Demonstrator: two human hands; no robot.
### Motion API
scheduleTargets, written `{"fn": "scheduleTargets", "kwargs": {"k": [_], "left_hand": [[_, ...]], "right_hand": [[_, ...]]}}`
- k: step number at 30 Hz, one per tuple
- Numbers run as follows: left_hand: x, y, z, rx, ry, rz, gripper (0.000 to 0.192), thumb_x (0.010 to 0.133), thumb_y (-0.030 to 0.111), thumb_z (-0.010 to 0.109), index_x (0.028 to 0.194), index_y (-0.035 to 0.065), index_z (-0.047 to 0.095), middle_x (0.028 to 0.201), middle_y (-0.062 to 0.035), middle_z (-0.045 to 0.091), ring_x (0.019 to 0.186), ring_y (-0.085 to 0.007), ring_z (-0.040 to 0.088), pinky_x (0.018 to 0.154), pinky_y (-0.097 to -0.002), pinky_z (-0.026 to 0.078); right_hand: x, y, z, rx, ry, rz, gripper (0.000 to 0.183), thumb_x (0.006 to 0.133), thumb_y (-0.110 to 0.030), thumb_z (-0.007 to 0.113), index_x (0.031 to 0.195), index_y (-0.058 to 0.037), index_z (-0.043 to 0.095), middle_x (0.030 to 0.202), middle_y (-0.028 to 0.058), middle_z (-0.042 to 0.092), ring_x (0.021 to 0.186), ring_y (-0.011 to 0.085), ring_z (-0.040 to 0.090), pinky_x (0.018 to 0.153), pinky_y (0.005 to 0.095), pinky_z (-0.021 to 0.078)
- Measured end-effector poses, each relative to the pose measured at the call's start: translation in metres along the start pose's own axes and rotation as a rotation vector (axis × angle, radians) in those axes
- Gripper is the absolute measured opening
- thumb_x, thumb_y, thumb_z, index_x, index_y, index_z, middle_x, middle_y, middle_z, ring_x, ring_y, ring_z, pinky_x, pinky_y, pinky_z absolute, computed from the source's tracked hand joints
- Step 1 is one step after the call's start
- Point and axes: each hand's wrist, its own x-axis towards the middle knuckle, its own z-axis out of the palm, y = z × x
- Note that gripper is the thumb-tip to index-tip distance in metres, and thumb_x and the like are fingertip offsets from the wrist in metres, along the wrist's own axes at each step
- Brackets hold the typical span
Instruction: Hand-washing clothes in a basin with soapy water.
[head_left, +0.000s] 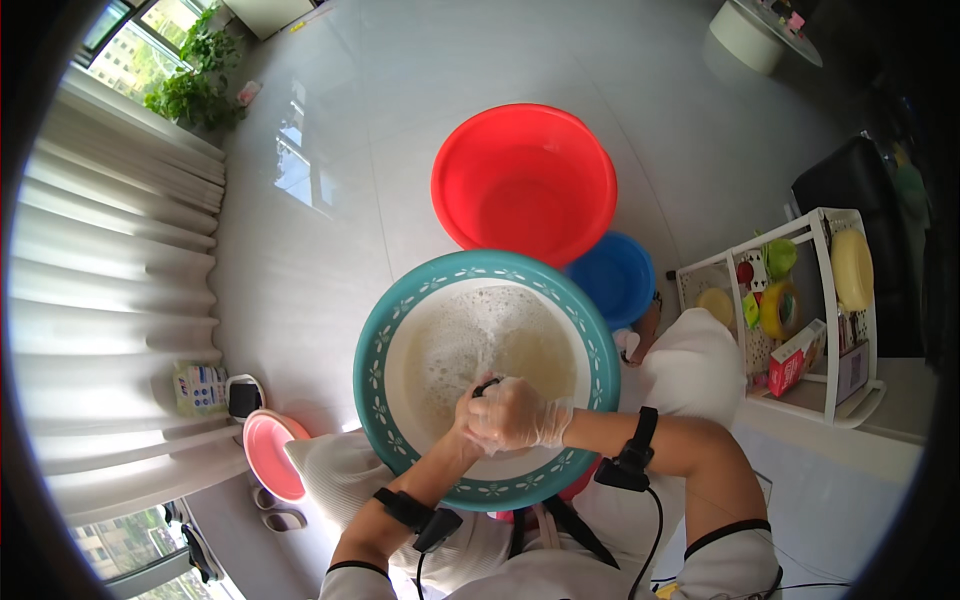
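Over a teal-rimmed basin (373, 330) with a white inside, my two hands are closed tightly together. Foamy, cloudy water (525, 330) lies in the basin below them. My right hand (510, 416), in a clear plastic glove, is a fist pressed against my left hand (468, 420). A small dark item (486, 387) pokes out at the top between both hands; the rest of it is hidden in my grip. The basin sits between my knees, and each forearm carries a black strapped device.
Beyond the basin stand a large red tub (525, 172) and a smaller blue basin (613, 281). A white storage cart (821, 315) with tape and boxes is at right. Left are a pink basin (274, 457), slippers (283, 520) and a curtain (120, 300). Cables (660, 525) hang from the forearm devices.
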Motion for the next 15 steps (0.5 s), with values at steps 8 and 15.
{"fn": "scheduleTargets", "kwargs": {"k": [8,15], "left_hand": [[0.002,0.016,-0.011,-0.178,0.011,-0.106,0.026,0.091,0.035,0.046,0.103,0.0139,0.057,0.098,-0.0002,0.062,0.087,-0.0143,0.059,0.063,-0.0313,0.046],[-0.009,0.046,-0.02,-0.061,-0.031,0.276,0.021,0.088,0.011,0.051,0.109,0.0117,0.053,0.098,-0.0011,0.057,0.091,-0.0132,0.056,0.072,-0.028,0.045]], "right_hand": [[0.005,0.027,-0.021,0.156,-0.179,0.766,0.017,0.082,-0.022,0.059,0.074,-0.0065,0.058,0.072,0.0116,0.061,0.067,0.032,0.059,0.057,0.0405,0.0468],[-0.001,0.045,-0.052,0.362,-0.549,0.971,0.021,0.076,-0.018,0.06,0.089,-0.0031,0.064,0.082,0.0178,0.064,0.08,0.0339,0.061,0.074,0.0402,0.0461]]}}
